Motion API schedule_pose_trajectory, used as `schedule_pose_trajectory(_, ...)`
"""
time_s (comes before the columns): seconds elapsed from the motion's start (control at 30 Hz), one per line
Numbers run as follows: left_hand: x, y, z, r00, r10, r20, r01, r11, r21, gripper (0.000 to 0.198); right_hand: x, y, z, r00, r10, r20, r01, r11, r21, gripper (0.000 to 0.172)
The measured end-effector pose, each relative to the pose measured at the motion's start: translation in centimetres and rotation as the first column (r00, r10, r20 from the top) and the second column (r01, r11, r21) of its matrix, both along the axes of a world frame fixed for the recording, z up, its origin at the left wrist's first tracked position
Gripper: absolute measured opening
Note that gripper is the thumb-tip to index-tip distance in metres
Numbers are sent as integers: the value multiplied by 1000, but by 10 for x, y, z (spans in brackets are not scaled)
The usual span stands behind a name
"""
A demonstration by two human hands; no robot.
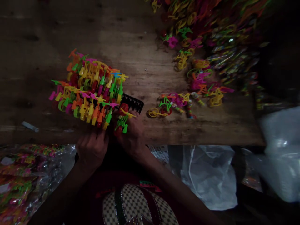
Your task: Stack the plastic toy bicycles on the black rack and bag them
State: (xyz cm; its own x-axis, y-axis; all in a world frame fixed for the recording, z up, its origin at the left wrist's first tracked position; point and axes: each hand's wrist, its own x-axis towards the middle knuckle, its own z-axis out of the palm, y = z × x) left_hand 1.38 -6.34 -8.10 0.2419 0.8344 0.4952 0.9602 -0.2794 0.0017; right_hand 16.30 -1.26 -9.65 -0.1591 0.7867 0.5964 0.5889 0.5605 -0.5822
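Two rows of small colourful plastic bicycles (90, 93) stand on a black slotted rack (132, 101) at the table's front edge. My right hand (133, 134) is closed on a green and red toy bicycle (122, 123) beside the right end of the rows. Just below the front row, my left hand (92, 147) has its fingers curled; whatever they hold, if anything, is hidden. Loose toy bicycles (166, 104) lie on the wood to the right, among small tubes of coloured candy (189, 110).
A big heap of loose toys (182, 18) and shiny wrapped tubes (232, 53) covers the wooden table (93, 28) at the back right. Bagged toys (21, 181) are at the lower left. White plastic bags (211, 175) hang below the front edge at the right.
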Motion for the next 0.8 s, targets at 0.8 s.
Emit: schedule_pose_trajectory(0.8,-46,29,95,960,-109,259,149,979,-141,31,3,-2,-3,991,29,-132,-48,989,-139,7)
